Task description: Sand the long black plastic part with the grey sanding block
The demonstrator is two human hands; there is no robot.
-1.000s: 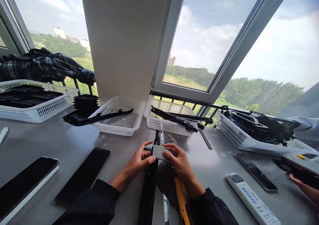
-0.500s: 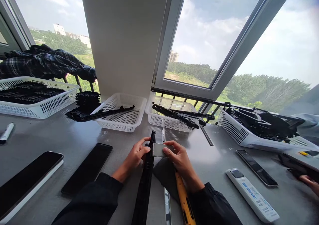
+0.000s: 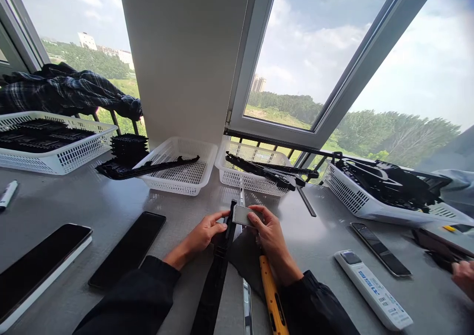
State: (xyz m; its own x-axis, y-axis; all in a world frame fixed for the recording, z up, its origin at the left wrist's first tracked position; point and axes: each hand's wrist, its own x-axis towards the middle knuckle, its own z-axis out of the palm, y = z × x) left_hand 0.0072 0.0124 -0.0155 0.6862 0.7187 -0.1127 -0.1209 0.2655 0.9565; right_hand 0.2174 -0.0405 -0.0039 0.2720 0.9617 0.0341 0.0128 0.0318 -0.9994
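Note:
A long black plastic strip (image 3: pixel 218 266) runs from the bottom edge toward the middle of the grey table (image 3: pixel 111 201). My left hand (image 3: pixel 203 234) grips its far part with the fingers closed on it. My right hand (image 3: pixel 269 233) pinches a small grey-white rectangular piece (image 3: pixel 242 215) against the strip's far end. Beside the strip lie a thin silver strip (image 3: pixel 246 303) and a yellow-handled tool (image 3: pixel 272 303), partly under my right wrist.
White baskets stand at the back: one (image 3: pixel 55 159) with black parts at left, one (image 3: pixel 181 169) with a long black strip across it, one (image 3: pixel 252 169) and one (image 3: pixel 355 204) with black strips. Black panels (image 3: pixel 128 248) (image 3: pixel 37 266) lie left, remotes (image 3: pixel 374 288) right. Another person's hand (image 3: pixel 462 275) is at far right.
Both hands have shifted slightly away from me along the strip. The small grey piece has moved toward the strip's far end and tilted a little.

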